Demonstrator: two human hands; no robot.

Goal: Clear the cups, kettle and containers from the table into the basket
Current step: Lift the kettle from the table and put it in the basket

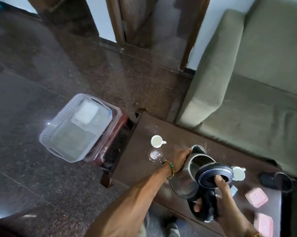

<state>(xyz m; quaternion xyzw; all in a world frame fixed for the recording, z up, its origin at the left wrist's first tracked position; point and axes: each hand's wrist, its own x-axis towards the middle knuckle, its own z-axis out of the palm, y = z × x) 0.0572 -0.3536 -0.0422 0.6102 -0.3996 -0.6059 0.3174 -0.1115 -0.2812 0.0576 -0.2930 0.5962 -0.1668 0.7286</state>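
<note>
On my feed the kettle hangs tilted over the table. The right hand curls its fingers round the black handle (thumb at the lid), and the left hand clasps the steel side. The basket sits beyond the table's end, apart.

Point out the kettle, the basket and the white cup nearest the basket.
kettle [199,159]: head view, on its steel body.
basket [57,117]: head view, on its perforated left wall.
white cup [156,141]: head view, on the inside of the cup.
</note>
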